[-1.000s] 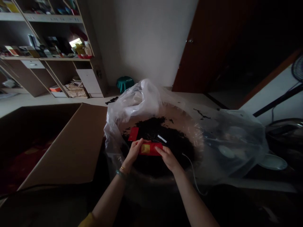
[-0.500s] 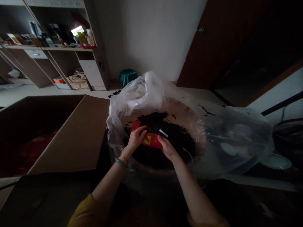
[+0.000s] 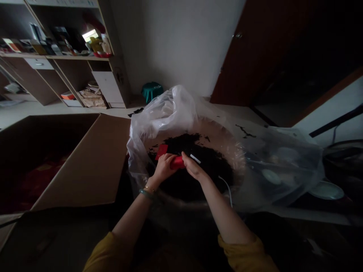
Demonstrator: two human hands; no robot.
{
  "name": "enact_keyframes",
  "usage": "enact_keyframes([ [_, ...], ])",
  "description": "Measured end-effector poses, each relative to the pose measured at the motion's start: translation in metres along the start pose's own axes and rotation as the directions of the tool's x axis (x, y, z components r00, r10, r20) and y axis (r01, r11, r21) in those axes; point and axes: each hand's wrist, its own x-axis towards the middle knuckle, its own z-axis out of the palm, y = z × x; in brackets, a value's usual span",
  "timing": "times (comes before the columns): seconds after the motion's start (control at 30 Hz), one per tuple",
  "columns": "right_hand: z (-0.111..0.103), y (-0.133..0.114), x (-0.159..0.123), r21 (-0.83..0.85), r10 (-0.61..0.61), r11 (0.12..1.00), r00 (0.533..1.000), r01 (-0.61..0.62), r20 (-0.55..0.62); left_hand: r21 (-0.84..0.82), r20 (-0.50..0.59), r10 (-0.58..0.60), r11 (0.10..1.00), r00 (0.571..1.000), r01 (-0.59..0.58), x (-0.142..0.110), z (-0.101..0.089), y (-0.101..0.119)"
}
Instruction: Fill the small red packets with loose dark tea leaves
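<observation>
Over a wide round container lined with clear plastic [image 3: 170, 119], I hold a small red packet [image 3: 177, 162] between both hands. My left hand [image 3: 163, 166] is closed round its left end. At its right end my right hand [image 3: 193, 166] grips it, with the fingers held together along the packet. Dark loose flakes, like dried tea leaves [image 3: 211, 170], lie below. Another red packet [image 3: 161, 151] rests on the leaves just beyond my left hand. A small white strip [image 3: 195, 158] sits on the leaves past my right fingers.
An open cardboard box [image 3: 82, 166] with red packets [image 3: 42, 177] inside stands at the left. A pale cord or handle [image 3: 227, 189] curves by my right forearm. Clear plastic spreads right, near a pale dish [image 3: 326, 190]. A green-covered bin [image 3: 152, 91] stands by the wall.
My hands have come closer together on the packet. It has been turned or folded, so its yellow label is out of sight and it looks narrower.
</observation>
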Motion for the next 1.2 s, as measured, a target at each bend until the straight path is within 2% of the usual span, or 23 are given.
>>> enact_keyframes([
  [0.07, 0.001, 0.002, -0.010, -0.095, -0.119, 0.990, 0.980, 0.105, -0.159, -0.060, -0.110, -0.089, 0.995, 0.990, 0.082, -0.001, 0.002, -0.008],
  [0.1, 0.001, 0.005, -0.017, -0.182, -0.209, 0.968, 0.952, 0.170, -0.222, -0.091, -0.177, -0.145, 0.987, 0.973, 0.131, -0.001, 0.002, -0.011],
  [0.13, 0.002, 0.009, -0.024, -0.299, -0.309, 0.925, 0.922, 0.234, -0.233, -0.123, -0.246, -0.206, 0.976, 0.947, 0.180, 0.000, 0.001, -0.014],
  [0.17, 0.004, 0.013, -0.031, -0.438, -0.390, 0.851, 0.907, 0.291, -0.156, -0.155, -0.309, -0.261, 0.963, 0.915, 0.222, 0.000, 0.001, -0.015],
  [0.2, 0.006, 0.019, -0.037, -0.577, -0.429, 0.736, 0.903, 0.354, 0.007, -0.183, -0.358, -0.304, 0.950, 0.883, 0.253, 0.000, 0.000, -0.016],
  [0.23, 0.008, 0.024, -0.042, -0.692, -0.409, 0.585, 0.890, 0.424, 0.199, -0.205, -0.391, -0.331, 0.941, 0.859, 0.270, 0.000, -0.001, -0.017],
  [0.27, 0.010, 0.030, -0.045, -0.762, -0.340, 0.423, 0.865, 0.491, 0.369, -0.218, -0.408, -0.345, 0.936, 0.845, 0.276, 0.001, -0.001, -0.016],
  [0.3, 0.011, 0.035, -0.046, -0.794, -0.253, 0.268, 0.835, 0.545, 0.488, -0.224, -0.413, -0.347, 0.935, 0.842, 0.275, 0.000, -0.002, -0.015],
  [0.33, 0.012, 0.038, -0.046, -0.807, -0.178, 0.138, 0.815, 0.575, 0.551, -0.225, -0.410, -0.343, 0.936, 0.845, 0.271, 0.000, -0.002, -0.014],
  [0.4, 0.013, 0.043, -0.039, -0.818, -0.103, -0.032, 0.813, 0.574, 0.574, -0.220, -0.408, -0.338, 0.938, 0.848, 0.267, -0.001, -0.003, -0.013],
  [0.5, 0.009, 0.042, -0.020, -0.851, -0.111, -0.142, 0.846, 0.506, 0.521, -0.211, -0.424, -0.331, 0.941, 0.843, 0.263, -0.001, -0.003, -0.013],
  [0.63, 0.006, 0.033, 0.008, -0.918, -0.154, -0.176, 0.911, 0.356, 0.383, -0.199, -0.432, -0.315, 0.947, 0.845, 0.251, -0.002, -0.002, -0.016],
  [0.73, 0.016, 0.030, 0.019, -0.947, -0.167, -0.158, 0.938, 0.280, 0.305, -0.201, -0.442, -0.311, 0.949, 0.842, 0.244, -0.002, -0.004, -0.016],
  [0.8, 0.026, 0.031, 0.018, -0.932, -0.147, -0.157, 0.926, 0.325, 0.348, -0.202, -0.446, -0.313, 0.948, 0.838, 0.247, -0.002, -0.005, -0.014],
  [0.9, 0.035, 0.034, 0.009, -0.878, -0.114, -0.191, 0.878, 0.440, 0.465, -0.199, -0.459, -0.315, 0.948, 0.831, 0.250, -0.001, -0.007, -0.013],
  [1.03, 0.024, 0.031, -0.007, -0.857, -0.105, -0.215, 0.861, 0.469, 0.498, -0.195, -0.453, -0.303, 0.951, 0.839, 0.238, -0.001, -0.005, -0.013],
  [1.1, 0.013, 0.028, -0.013, -0.879, -0.154, -0.159, 0.868, 0.450, 0.472, -0.203, -0.444, -0.302, 0.951, 0.844, 0.233, -0.002, -0.004, -0.013],
  [1.13, 0.008, 0.026, -0.015, -0.899, -0.211, -0.097, 0.874, 0.427, 0.438, -0.208, -0.438, -0.302, 0.950, 0.847, 0.231, -0.002, -0.004, -0.014],
  [1.2, 0.000, 0.022, -0.017, -0.918, -0.373, 0.105, 0.871, 0.381, 0.319, -0.217, -0.424, -0.301, 0.949, 0.854, 0.227, -0.002, -0.003, -0.014],
])
